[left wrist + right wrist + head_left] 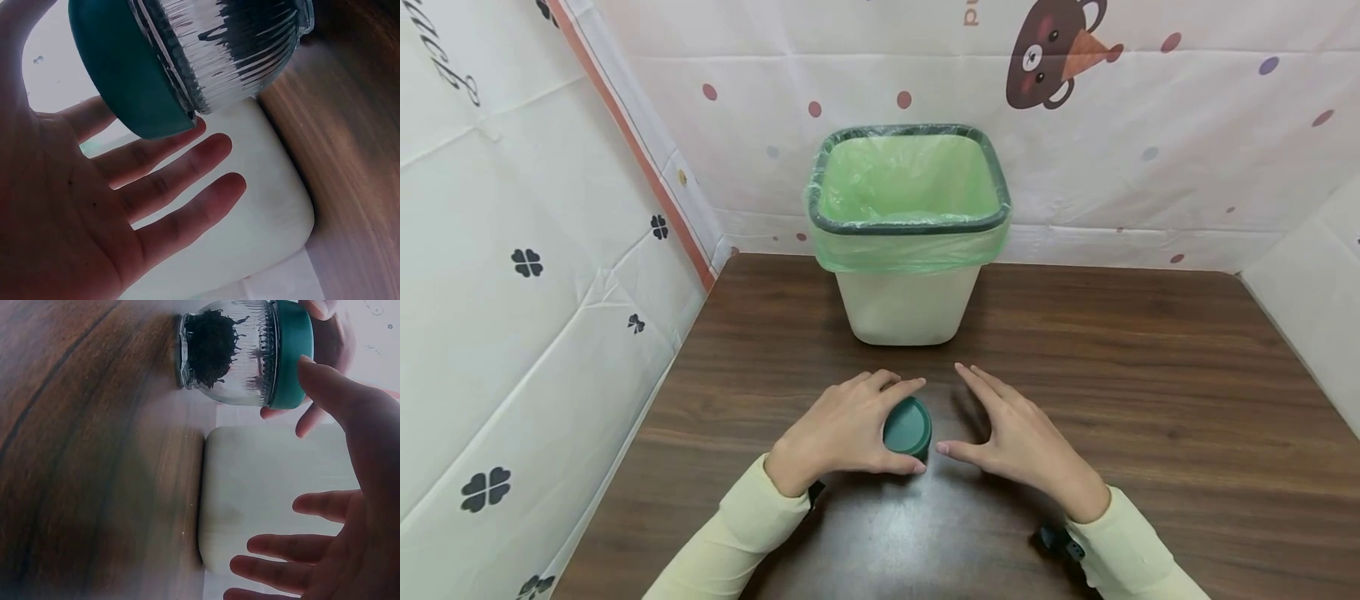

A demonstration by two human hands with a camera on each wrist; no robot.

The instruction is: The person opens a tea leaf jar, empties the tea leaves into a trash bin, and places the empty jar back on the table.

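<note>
A small ribbed glass jar with dark shredded stuff inside stands upright on the table. Its green lid faces up in the head view. My left hand is around the jar's left side, thumb in front and forefinger behind. In the left wrist view its other fingers stretch out loosely beside the lid. Firm contact by the left hand cannot be made out. To the right of the jar, my right hand holds nothing, its fingers spread and its thumb pointing at the lid, apart from it in the head view.
Behind the hands stands a pale bin with a dark rim and a green plastic liner. The brown wooden table extends to both sides. Printed sheets hang along the back and left.
</note>
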